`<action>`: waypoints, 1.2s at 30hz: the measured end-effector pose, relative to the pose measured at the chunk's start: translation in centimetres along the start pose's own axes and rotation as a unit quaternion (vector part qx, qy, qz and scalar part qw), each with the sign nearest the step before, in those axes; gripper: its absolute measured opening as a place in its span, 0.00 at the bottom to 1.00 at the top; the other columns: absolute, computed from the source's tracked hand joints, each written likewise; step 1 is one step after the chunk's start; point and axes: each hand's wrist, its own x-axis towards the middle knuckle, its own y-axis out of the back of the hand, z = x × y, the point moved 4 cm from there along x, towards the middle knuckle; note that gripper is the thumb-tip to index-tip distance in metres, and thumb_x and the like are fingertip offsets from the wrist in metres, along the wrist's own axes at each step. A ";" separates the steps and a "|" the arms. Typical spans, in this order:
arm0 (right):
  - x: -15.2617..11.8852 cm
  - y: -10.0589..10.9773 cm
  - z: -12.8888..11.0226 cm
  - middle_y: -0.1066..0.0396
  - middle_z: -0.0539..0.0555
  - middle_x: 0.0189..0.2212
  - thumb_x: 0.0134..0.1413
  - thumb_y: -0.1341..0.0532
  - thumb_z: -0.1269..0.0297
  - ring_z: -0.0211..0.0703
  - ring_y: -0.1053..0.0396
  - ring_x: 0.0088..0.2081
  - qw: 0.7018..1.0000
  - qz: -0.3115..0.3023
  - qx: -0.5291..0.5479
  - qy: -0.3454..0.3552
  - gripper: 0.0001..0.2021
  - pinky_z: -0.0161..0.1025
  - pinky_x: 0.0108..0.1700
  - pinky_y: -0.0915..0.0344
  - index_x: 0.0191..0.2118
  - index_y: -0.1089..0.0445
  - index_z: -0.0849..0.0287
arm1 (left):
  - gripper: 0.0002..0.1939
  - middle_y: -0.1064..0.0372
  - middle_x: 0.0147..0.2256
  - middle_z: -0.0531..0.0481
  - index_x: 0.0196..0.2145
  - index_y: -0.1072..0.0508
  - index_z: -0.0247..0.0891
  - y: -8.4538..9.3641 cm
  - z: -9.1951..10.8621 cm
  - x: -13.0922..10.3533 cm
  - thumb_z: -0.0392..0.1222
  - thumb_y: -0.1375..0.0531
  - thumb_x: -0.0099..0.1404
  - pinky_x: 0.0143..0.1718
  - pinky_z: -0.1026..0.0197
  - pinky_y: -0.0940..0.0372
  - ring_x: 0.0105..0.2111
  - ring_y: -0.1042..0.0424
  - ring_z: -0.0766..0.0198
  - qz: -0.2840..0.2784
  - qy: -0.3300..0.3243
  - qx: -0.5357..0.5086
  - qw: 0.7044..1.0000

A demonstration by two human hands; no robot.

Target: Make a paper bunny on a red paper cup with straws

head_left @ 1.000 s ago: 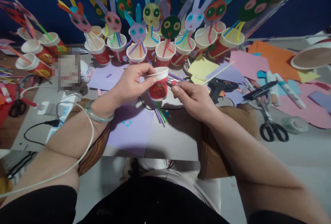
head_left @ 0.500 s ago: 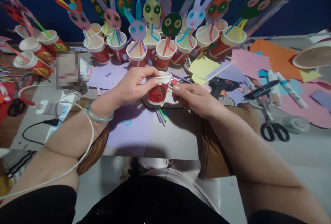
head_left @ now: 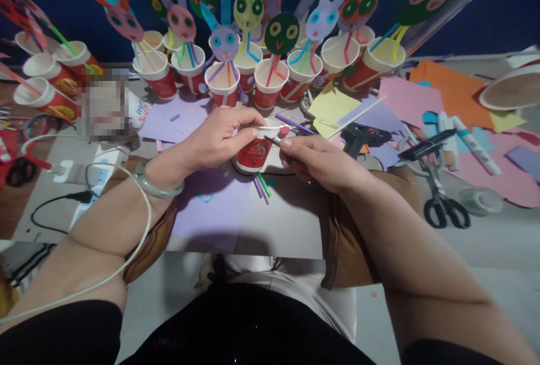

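Note:
My left hand [head_left: 228,137] grips a red paper cup [head_left: 253,154] by its white rim, thumb and fingers closed on its upper left side. In my right hand [head_left: 310,157] is a thin dark pointed tool [head_left: 272,140], pinched between thumb and fingers, its tip at the cup's right side just under the rim. A small red round piece [head_left: 285,129] shows above my right fingertips. Purple and green straws [head_left: 261,184] stick out below the cup over the table.
Several red cups with paper rabbit heads on straws [head_left: 223,81] stand along the back. To the right lie coloured paper [head_left: 409,100], a black glue gun [head_left: 365,135], markers [head_left: 476,148], scissors [head_left: 441,196] and tape [head_left: 478,201]. A power strip [head_left: 95,179] and cables are at left.
The cup has shifted slightly left and tilted a little in my left hand. The dark tool's tip now meets the cup's right side. The whole view has moved slightly.

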 end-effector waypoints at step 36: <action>-0.7 -1.5 -0.5 0.52 0.39 0.13 0.56 0.33 0.45 0.26 0.60 0.15 0.979 -0.034 0.187 -0.070 0.22 0.28 0.15 0.61 0.27 0.38 0.58 | 0.10 0.25 0.40 0.50 0.41 0.25 0.40 0.8 0.3 -0.3 0.41 0.45 0.67 0.46 0.54 0.29 0.43 0.26 0.58 0.019 0.007 -0.071 0.997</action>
